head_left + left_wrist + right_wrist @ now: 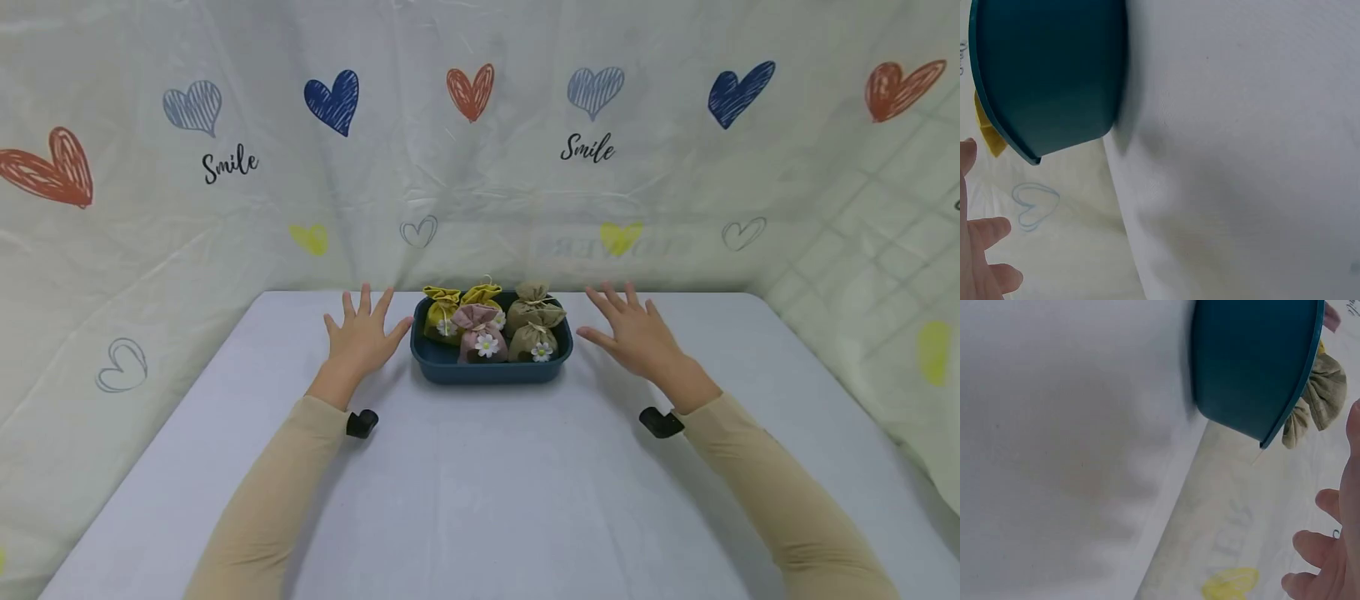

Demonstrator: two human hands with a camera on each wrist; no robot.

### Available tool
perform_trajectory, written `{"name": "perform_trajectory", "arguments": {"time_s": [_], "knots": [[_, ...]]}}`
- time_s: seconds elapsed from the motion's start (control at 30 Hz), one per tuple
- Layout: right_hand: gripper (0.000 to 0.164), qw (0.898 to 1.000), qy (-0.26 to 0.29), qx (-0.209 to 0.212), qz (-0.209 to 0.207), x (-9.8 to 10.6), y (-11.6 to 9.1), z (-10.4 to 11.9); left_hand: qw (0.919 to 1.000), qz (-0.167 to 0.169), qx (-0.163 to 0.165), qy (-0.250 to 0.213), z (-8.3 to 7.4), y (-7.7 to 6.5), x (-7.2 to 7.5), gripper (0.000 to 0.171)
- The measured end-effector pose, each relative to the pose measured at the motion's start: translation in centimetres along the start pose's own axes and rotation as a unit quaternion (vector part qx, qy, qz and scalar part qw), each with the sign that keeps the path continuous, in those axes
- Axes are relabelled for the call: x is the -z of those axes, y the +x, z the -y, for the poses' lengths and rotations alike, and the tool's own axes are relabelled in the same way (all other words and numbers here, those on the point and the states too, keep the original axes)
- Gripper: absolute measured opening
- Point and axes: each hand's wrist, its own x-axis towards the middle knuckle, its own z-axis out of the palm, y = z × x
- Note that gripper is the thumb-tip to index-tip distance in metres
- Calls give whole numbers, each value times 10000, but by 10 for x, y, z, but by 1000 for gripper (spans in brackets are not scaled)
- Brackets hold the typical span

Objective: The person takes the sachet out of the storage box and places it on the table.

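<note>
1. Your left hand is spread wide and empty at the nine o'clock side of the blue tray, thumb tip just beside it.
2. Your right hand is likewise splayed and empty, near the tray's three o'clock end but apart from it.
3. The tray sits at your twelve o'clock on the bench, its long axis running nine to three.
4. Inside, yellow bags stand at ten and twelve, a pink bag at six, grey-green bags around three, gathered necks upward.
</note>
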Motion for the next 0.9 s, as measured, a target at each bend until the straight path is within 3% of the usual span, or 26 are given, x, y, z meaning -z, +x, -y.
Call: {"name": "perform_trajectory", "arguments": {"time_s": [0.9], "knots": [[77,9967,352,657,-316,0,-11,24,9996,153,-210,-55,-18,-11,-6,79]]}}
